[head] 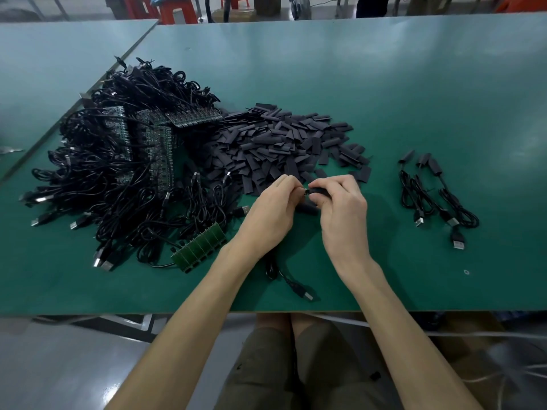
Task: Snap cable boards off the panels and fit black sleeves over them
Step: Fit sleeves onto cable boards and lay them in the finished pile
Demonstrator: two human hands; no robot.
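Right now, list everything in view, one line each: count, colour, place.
table: one, green, fills the view
cable heap: one, black, left on the table
panels: several, dark green, in the heap
loose panel: one, green, in front of the heap
sleeve pile: one, black, centre of the table
sleeved cables: about three, black, right side
held cable: one, black, trailing to the near edge
held sleeve: one, black, gripped over the near centre
stools: at least two, red, beyond the table
left hand: one, pinches the held cable's end
right hand: one, grips the held sleeve
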